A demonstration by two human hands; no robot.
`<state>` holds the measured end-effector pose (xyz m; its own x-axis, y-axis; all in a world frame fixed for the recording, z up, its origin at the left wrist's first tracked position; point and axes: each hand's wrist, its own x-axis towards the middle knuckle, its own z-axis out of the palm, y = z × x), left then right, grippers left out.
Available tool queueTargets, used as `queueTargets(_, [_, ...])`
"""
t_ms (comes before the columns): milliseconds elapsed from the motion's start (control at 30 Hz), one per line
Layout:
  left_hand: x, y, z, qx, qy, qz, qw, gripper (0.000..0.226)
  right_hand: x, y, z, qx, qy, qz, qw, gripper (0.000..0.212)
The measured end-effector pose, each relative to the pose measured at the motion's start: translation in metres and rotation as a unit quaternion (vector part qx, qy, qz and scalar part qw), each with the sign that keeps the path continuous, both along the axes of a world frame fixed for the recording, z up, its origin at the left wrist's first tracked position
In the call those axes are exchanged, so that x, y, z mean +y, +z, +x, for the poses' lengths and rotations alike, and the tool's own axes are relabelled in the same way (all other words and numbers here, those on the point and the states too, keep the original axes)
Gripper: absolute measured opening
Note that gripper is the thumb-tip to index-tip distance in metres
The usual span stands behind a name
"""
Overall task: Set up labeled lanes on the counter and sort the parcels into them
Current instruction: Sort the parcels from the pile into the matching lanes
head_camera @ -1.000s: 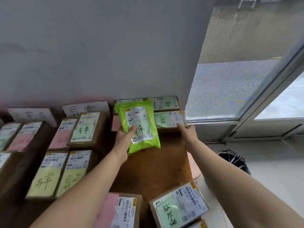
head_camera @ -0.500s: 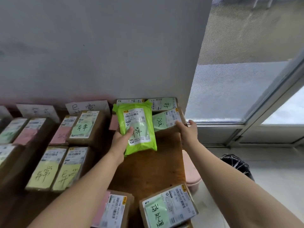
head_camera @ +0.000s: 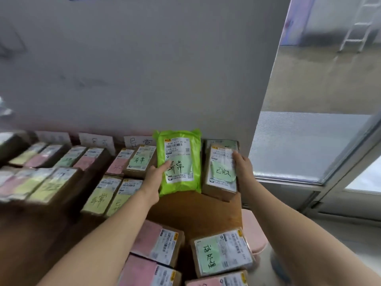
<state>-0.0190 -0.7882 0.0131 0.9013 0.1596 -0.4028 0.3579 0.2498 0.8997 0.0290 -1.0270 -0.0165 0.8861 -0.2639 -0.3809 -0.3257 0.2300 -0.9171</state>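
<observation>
Now my left hand (head_camera: 153, 178) pinches the green mailer (head_camera: 179, 162), fingers hidden behind it, at the counter's (head_camera: 195, 211) far end; my right hand (head_camera: 243, 170) grips the box (head_camera: 220, 172) just beside, fingers hidden too.

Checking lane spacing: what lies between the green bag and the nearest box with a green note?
Only bare brown counter separates the green bag from that box, as the head view shows.

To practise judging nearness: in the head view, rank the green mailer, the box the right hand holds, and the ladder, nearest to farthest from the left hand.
1. Green mailer: in the left hand.
2. Box: right of the mailer, right hand on it.
3. Ladder: far upper right.
</observation>
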Motion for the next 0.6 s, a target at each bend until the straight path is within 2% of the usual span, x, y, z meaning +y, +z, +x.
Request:
queueTargets(133, [0.044,0.02,-0.024,-0.042,0.028,0.004,0.999,0.022,0.052,0.021,-0.007,-0.007,0.063,-0.038,0.997,0.041])
queueTargets(400, [0.166,0.05,-0.092,-0.06,0.104,0.006,0.993,0.021,0.19,0.058,-0.034,-0.031,0.154,-0.068,0.985,0.035])
queueTargets(500, [0.225,0.052,-0.119,-0.07,0.131,0.015,0.989,0.019,0.248,0.066,-0.05,-0.029,0.151,-0.061,0.986,0.041])
queueTargets(600, [0.284,0.055,-0.138,-0.085,0.153,0.015,0.984,0.013,0.299,0.073,-0.066,-0.027,0.128,-0.044,0.99,0.034])
